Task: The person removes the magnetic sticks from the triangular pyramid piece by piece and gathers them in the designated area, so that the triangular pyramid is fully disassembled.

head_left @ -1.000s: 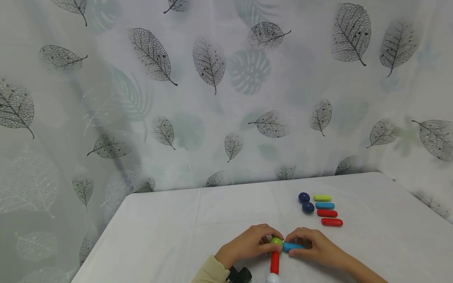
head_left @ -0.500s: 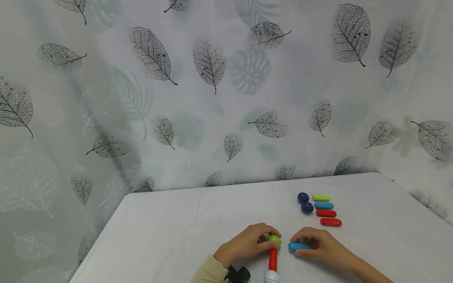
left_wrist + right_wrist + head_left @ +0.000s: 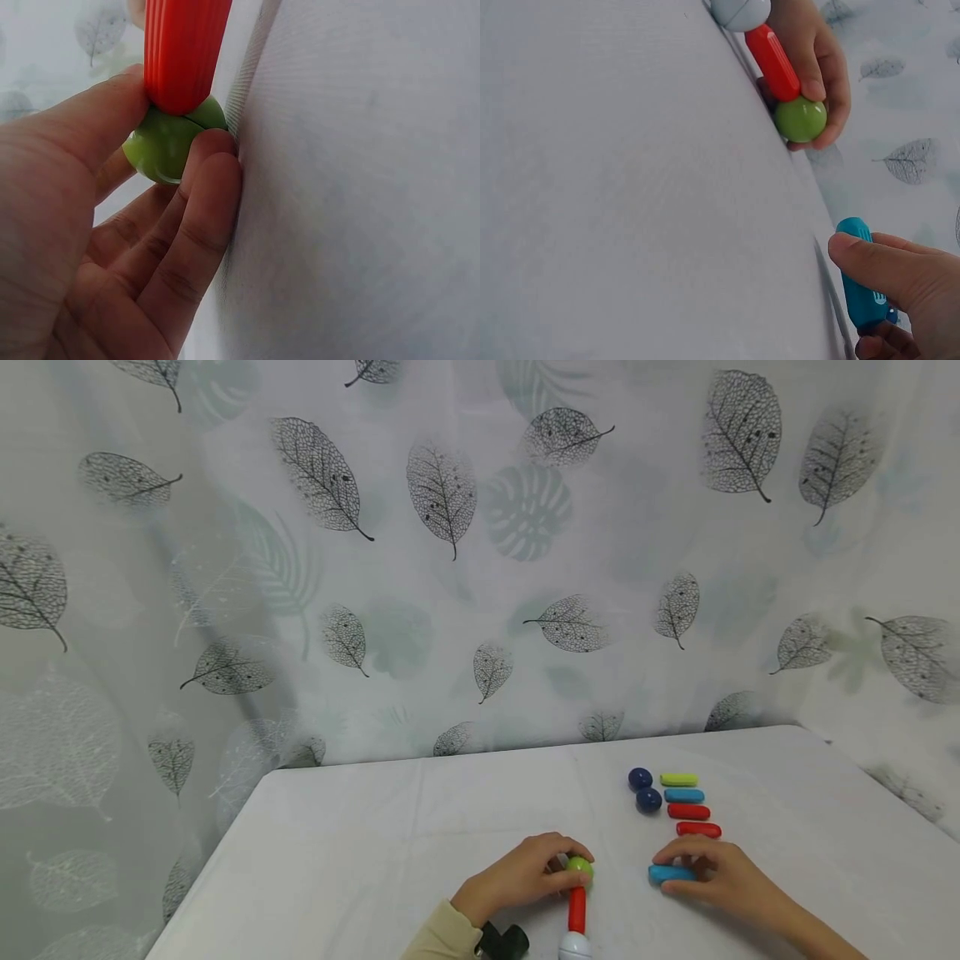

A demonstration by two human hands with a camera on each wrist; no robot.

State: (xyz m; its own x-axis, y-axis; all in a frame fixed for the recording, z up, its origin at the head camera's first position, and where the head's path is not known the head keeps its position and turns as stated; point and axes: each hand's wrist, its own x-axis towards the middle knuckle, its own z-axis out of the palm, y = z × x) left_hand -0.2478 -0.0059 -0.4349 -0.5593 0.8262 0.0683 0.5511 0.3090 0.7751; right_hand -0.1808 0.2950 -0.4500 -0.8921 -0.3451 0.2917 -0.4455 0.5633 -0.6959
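In the head view my left hand [image 3: 525, 878] pinches a green ball [image 3: 580, 867] between thumb and fingers. One end of a red ribbed rod [image 3: 184, 52] meets this ball, and a white ball [image 3: 575, 946] sits at the rod's other end, partly cut off by the frame's bottom edge. Off to the right, apart from these pieces, my right hand [image 3: 723, 878] holds a blue rod [image 3: 861, 292]. In the right wrist view its thumb lies across the rod's side. The fingers behind the rod are partly hidden.
Beyond my right hand lie two dark blue balls [image 3: 648, 800], a yellow-green rod [image 3: 678, 779], another blue rod [image 3: 684, 795] and two red rods [image 3: 688, 812] in a column. A black device [image 3: 504, 942] is at my left wrist. A leaf-patterned curtain [image 3: 450, 610] hangs behind the white table [image 3: 360, 843].
The blue rod was against the green ball one second ago. My right hand has drawn it away to the right. My left hand has stayed on the green ball.
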